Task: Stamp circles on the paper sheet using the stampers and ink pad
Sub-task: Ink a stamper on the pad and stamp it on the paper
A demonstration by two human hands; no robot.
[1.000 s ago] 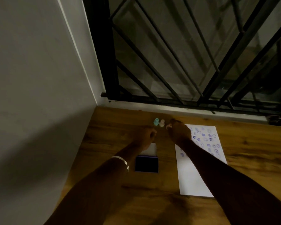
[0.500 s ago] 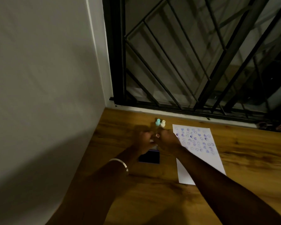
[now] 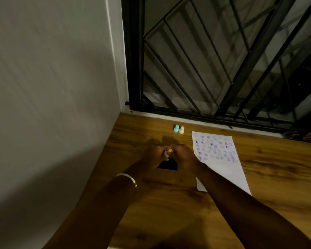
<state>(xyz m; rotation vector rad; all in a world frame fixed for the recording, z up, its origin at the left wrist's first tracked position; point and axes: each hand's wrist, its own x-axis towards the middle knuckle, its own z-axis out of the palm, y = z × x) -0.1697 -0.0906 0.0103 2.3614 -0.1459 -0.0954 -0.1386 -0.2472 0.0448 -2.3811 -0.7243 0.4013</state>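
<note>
A white paper sheet (image 3: 223, 174) lies on the wooden table (image 3: 269, 169), its upper half filled with several purple stamped marks. A dark ink pad (image 3: 169, 166) sits left of the sheet, partly hidden under my hands. My left hand (image 3: 155, 155) and my right hand (image 3: 183, 155) meet just above the pad, fingers closed together on a small pale pink stamper (image 3: 169, 151). Little of that stamper shows. A teal stamper (image 3: 176, 128) and a cream stamper (image 3: 181, 130) stand upright side by side farther back.
A grey wall (image 3: 52, 105) runs along the table's left side. A black metal window grille (image 3: 214, 69) stands behind the table's far edge. A metal bangle (image 3: 127, 178) is on my left wrist. Bare wood shows to the right of the sheet.
My right hand drew back from beside the two standing stampers and joined my left hand over the ink pad. The camera view shifted left and up.
</note>
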